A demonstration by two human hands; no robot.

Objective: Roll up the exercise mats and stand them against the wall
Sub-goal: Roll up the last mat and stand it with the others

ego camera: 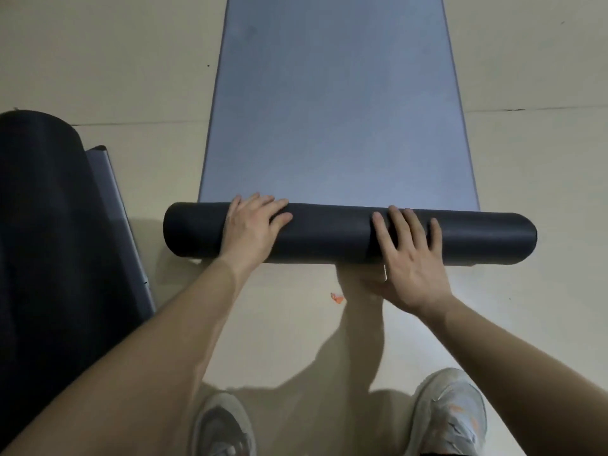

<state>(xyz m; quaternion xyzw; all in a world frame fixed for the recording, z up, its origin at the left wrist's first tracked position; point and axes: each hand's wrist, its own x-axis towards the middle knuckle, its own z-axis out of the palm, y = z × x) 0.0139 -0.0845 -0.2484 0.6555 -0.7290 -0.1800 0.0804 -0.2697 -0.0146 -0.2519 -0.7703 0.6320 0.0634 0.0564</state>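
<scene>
A blue-grey exercise mat [335, 103] lies flat on the pale floor and stretches away from me. Its near end is rolled into a dark tube [329, 236] lying crosswise. My left hand [253, 228] rests palm down on the left part of the roll, fingers spread over its top. On the right part presses my right hand [411, 255], flat, fingers apart. A second mat [49, 209], dark outside and grey-blue inside, lies rolled at the far left, partly cut off by the frame edge.
My two light sneakers [223, 426] [450, 413] stand on the floor [526, 159] just behind the roll. A small orange scrap [336, 297] lies on the floor between my arms. Floor seams run across on both sides of the mat.
</scene>
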